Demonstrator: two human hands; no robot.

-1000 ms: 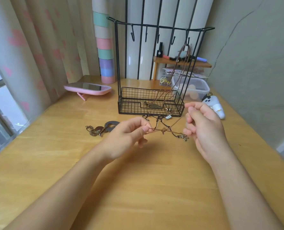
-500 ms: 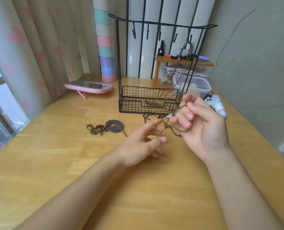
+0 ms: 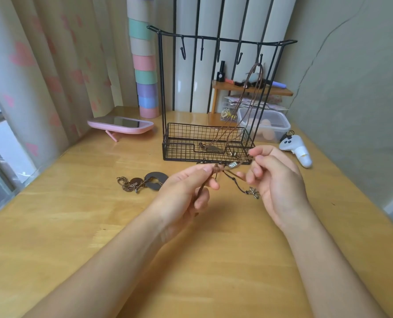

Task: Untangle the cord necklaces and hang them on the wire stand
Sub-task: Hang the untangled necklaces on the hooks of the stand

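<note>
Tangle of cord necklaces (image 3: 228, 173) held above the bench (image 3: 191, 260), just before the wire stand (image 3: 204, 138). Left hand (image 3: 186, 191) pinches the brown knot; right hand (image 3: 276, 180) pinches the cords beside it. Hung necklace (image 3: 255, 72) loops over a stand hook.

brown cords (image 3: 234, 128), blk wire stand (image 3: 204, 143), pink mirror (image 3: 120, 126), heart-print curtain (image 3: 41, 72)

The near part of the light wooden table (image 3: 214, 271) lay open. At the far middle stood the black wire stand with a basket base (image 3: 204, 136). One brown cord necklace (image 3: 248, 77) hung from its rightmost hook, and the four hooks (image 3: 201, 51) to its left were bare. Just near the basket stretched tangled brown cords (image 3: 227, 173). Dark round pendants (image 3: 145, 182) lay left, a white controller (image 3: 295, 150) right.
</note>
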